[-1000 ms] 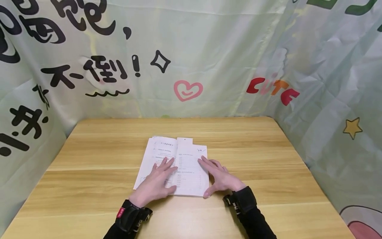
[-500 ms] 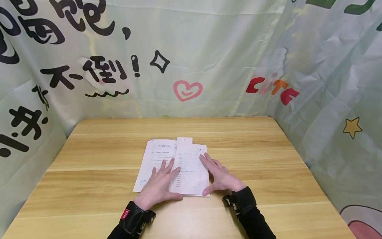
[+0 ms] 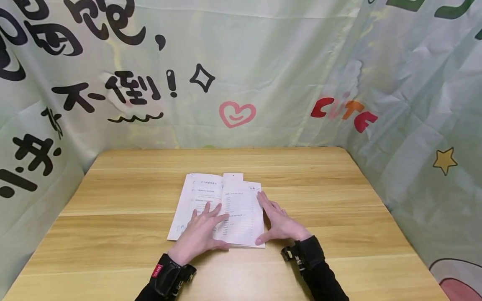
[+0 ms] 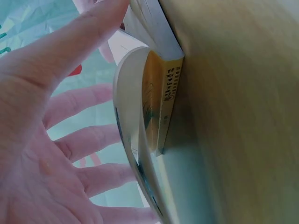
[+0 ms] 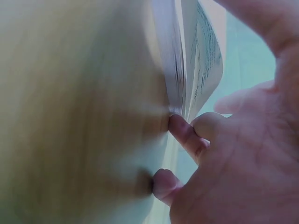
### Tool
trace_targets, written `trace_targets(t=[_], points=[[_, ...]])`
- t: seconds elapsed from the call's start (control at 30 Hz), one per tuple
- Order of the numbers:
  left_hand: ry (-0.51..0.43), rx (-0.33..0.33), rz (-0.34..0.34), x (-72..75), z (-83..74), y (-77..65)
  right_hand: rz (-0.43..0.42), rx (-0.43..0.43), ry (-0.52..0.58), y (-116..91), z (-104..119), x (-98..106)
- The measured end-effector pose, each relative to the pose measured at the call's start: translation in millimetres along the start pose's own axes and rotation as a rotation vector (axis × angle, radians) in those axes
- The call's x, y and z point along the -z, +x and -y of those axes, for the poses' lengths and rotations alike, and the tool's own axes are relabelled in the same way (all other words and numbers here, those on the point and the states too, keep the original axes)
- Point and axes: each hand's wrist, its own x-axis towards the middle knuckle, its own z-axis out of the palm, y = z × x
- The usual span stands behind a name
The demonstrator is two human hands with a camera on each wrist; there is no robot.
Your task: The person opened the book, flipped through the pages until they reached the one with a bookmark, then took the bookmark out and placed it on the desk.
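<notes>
An open book (image 3: 242, 225) with printed pages lies on the table, and a white strip like a bookmark (image 3: 233, 177) sticks out past its top edge. My left hand (image 3: 197, 234) rests on the left page near the fold, fingers spread and thumb at the bottom edge. In the left wrist view the yellow spine (image 4: 171, 86) shows dark characters, and the left-hand leaves bow upward beside it. My right hand (image 3: 280, 221) is at the book's right edge, forefinger high on the edge and thumb at the lower corner. Its fingertips touch the page block (image 5: 175, 70) in the right wrist view.
The wooden table (image 3: 339, 200) extends around the book on all sides. Behind and beside it hangs a pale printed cloth (image 3: 282, 62) with lettering, a heart and a star. Each wrist wears a black strap with a small device.
My left hand has shifted slightly right toward the fold, and the left page's top edge has shifted a little. The right forefinger has slid off the right page to its edge.
</notes>
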Motion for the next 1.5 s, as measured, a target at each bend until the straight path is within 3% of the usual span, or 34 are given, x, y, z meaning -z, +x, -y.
trace_targets(t=[0.27, 0.5, 0.67, 0.93, 1.07, 1.33, 1.5], points=[[0.03, -0.034, -0.002, 2.7, 2.2, -1.2, 0.021, 0.005, 0.048, -2.3, -4.5, 4.0], [0.0, -0.052, -0.021, 2.6, -0.5, -2.9, 0.037, 0.032, 0.064, -3.7, -7.5, 5.4], [-0.046, 0.013, -0.1, 0.1, -3.2, -1.6, 0.024, 0.029, 0.01, -2.5, -4.9, 1.2], [-0.264, 0.083, -0.339, 6.0, -3.7, 1.5, 0.022, 0.008, -0.026, -4.0, 1.8, -1.5], [-0.282, 0.126, -0.435, 13.3, -1.2, 1.3, 0.016, 0.015, -0.028, -3.6, 1.6, -2.5], [-0.399, 0.177, -0.479, 28.2, 6.1, -1.2, 0.01, 0.0, -0.02, -2.5, 1.3, -2.4], [-0.36, 0.152, -0.439, 29.5, 7.3, -2.2, 0.008, -0.006, -0.015, -2.3, 2.6, -1.7]])
